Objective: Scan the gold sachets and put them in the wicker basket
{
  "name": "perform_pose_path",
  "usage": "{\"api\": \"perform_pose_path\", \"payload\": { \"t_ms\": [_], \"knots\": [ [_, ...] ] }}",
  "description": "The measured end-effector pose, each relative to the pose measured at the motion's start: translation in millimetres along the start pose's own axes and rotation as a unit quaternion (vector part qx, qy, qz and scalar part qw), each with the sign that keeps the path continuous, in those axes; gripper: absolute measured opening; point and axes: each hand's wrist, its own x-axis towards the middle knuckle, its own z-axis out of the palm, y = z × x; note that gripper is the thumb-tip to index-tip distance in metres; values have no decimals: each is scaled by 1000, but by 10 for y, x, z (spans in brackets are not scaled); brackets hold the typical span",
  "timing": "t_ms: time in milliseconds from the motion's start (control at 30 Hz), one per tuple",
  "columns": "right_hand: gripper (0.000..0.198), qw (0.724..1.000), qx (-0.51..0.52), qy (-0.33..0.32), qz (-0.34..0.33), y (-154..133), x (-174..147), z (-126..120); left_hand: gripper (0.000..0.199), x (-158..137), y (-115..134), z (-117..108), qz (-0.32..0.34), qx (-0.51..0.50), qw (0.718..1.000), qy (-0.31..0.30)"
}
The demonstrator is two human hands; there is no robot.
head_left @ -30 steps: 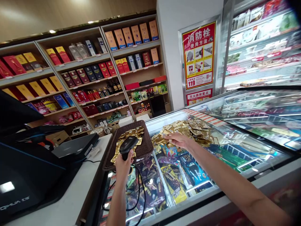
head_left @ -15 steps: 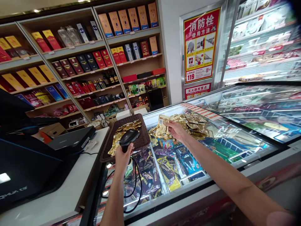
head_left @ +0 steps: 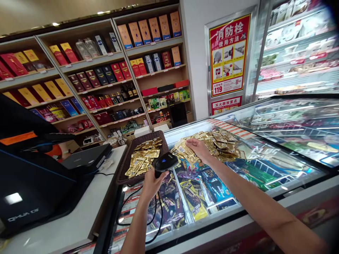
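My left hand (head_left: 153,181) is wrapped round the grip of a black barcode scanner (head_left: 168,161), whose head points right. A black cable hangs below it. My right hand (head_left: 200,149) pinches a small gold packet (head_left: 182,148) at the left side of a heap of similar gold packets (head_left: 221,141). The heap lies on the glass top of a chest freezer (head_left: 245,169). Left of the scanner stands a brown woven basket (head_left: 166,141), with more gold packets (head_left: 141,162) lying inside. The scanner's head overlaps the basket's right edge in view.
Bagged frozen goods (head_left: 194,199) show through the freezer glass. On the left, a white counter (head_left: 79,218) carries a black till screen (head_left: 34,190) and a dark flat device (head_left: 84,157). Shelves of boxed goods (head_left: 108,76) line the back wall. Part of a person's arm (head_left: 64,150) shows behind the till.
The scanner in my left hand has moved right, away from over the basket. My right hand has lowered its packet towards the heap. The view has tilted slightly.
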Motion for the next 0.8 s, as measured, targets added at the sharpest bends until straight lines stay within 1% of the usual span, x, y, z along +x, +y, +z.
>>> {"api": "perform_pose_path", "payload": {
  "t_ms": [133,200,233,300,367,400,467,533,667,800],
  "knots": [
    [36,1000,-17,14,1,60,28,-8,35,1,-3,9,22,-9,1000,20],
    [31,998,-44,37,8,103,77,-62,36,13,-20,5,20,-19,999,25],
    [29,996,-74,57,10,130,110,-108,37,21,-32,1,16,-25,999,27],
    [26,979,-172,106,7,191,187,-229,38,39,-59,-13,8,-39,999,32],
    [26,948,-283,143,9,260,263,-365,40,54,-80,-31,4,-52,998,38],
    [27,934,-325,148,13,295,296,-424,41,60,-86,-41,4,-58,998,40],
    [28,920,-364,141,25,361,345,-504,43,68,-91,-62,0,-69,997,42],
    [29,919,-371,131,28,412,376,-521,44,74,-92,-82,-4,-78,995,55],
    [37,900,-425,100,15,470,395,-435,47,96,-110,-119,-14,-86,992,94],
    [46,885,-460,72,-10,490,330,-334,51,125,-113,-173,-30,-108,985,131]
  ]
}}
